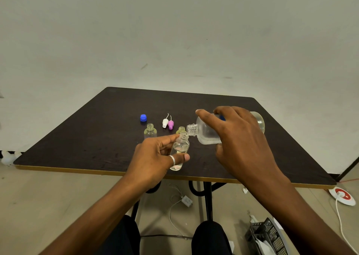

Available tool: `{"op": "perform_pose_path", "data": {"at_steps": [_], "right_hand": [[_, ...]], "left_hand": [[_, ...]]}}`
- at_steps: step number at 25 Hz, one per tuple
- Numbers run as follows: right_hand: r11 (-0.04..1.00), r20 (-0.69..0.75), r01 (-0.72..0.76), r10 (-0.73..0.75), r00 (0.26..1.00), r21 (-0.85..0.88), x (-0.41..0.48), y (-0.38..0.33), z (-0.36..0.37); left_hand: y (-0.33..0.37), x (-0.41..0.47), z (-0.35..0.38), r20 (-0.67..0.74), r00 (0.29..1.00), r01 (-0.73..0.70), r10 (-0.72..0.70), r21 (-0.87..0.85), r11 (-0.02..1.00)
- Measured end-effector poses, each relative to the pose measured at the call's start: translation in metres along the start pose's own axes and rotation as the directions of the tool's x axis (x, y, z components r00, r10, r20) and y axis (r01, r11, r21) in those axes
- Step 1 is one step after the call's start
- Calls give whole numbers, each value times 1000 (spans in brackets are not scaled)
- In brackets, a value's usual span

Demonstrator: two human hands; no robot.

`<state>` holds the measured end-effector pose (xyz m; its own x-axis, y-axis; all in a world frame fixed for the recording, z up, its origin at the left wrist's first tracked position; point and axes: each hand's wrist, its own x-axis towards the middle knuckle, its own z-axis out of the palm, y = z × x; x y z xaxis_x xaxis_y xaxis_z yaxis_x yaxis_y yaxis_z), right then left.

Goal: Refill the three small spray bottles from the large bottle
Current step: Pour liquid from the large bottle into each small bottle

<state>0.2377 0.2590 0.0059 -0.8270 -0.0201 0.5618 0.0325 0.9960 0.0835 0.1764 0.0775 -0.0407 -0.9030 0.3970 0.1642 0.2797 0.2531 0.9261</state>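
Note:
My right hand grips the large clear bottle, tipped on its side with its open neck pointing left. My left hand holds a small clear bottle tilted under that neck, mouth to mouth, with liquid inside it. Two more small uncapped bottles stand on the dark table: one at the left, one partly hidden behind the held bottle. A white spray top and a purple spray top lie behind them. A blue cap lies further left.
The table's near edge has a yellow trim. A white wall stands behind the table. On the floor below lie a white charger with cable, a red and white power strip and a dark crate.

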Motion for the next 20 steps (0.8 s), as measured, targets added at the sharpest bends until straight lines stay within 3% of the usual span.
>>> {"op": "perform_pose_path", "data": {"at_steps": [20], "right_hand": [[1000, 3, 4, -4, 1000, -9, 0, -1, -1]], "left_hand": [[-3, 0, 0, 2, 1000, -29, 29, 9, 1000]]}}
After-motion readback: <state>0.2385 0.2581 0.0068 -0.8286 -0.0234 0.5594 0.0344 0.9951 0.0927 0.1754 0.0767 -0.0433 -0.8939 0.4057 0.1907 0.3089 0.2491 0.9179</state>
